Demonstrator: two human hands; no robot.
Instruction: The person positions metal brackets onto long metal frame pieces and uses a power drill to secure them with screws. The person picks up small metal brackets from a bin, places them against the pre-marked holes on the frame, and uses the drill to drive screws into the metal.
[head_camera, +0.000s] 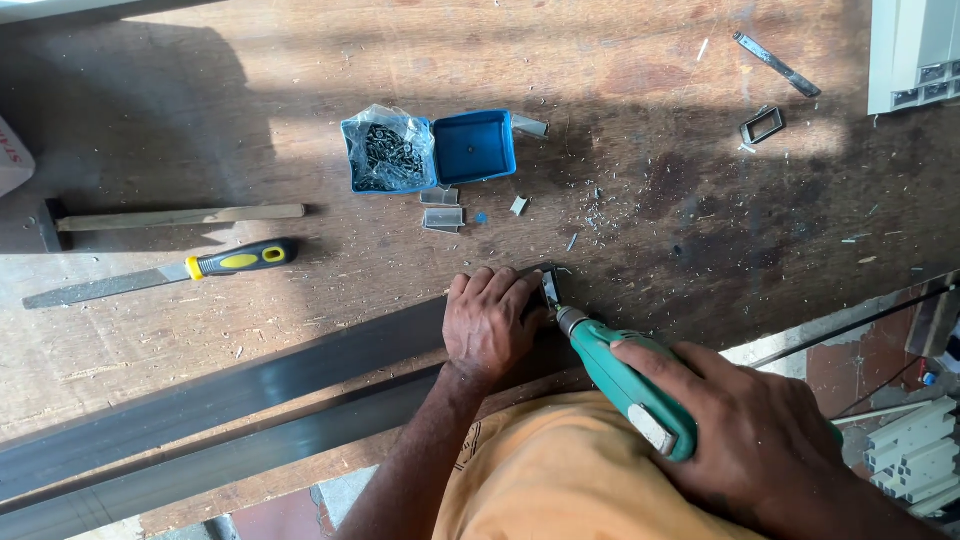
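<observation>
Partly hidden: left hand covers metal profile end (drill tip obscured).

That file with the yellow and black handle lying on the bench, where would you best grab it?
Probably by the yellow and black handle of the file, fingers coming down from above. The handle is thick and rounded, lies flat on the wooden bench at the file's right end with bare wood around it, while the blade is thin and flat.
</observation>
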